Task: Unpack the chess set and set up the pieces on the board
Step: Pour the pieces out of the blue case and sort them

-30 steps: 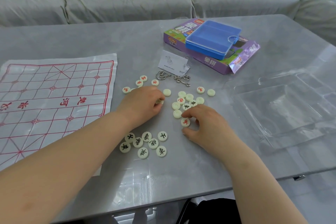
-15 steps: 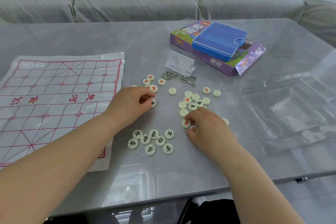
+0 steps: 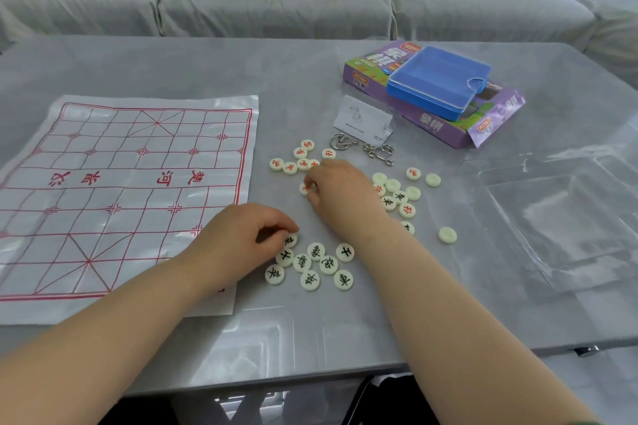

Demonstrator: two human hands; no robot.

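Head: hands (image 3: 241, 238) (image 3: 340, 193) pinch pieces (image 3: 315, 251) (one each).

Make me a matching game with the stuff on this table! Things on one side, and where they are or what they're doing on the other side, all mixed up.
Things:
1. board
2. blue case
3. left hand
4. right hand

Places or states:
A. lying on top of the purple box
B. pinching a red-lettered piece
C. spread flat on the left side of the table
D. pinching a black-lettered piece

Pairs: 1-C, 2-A, 3-D, 4-B
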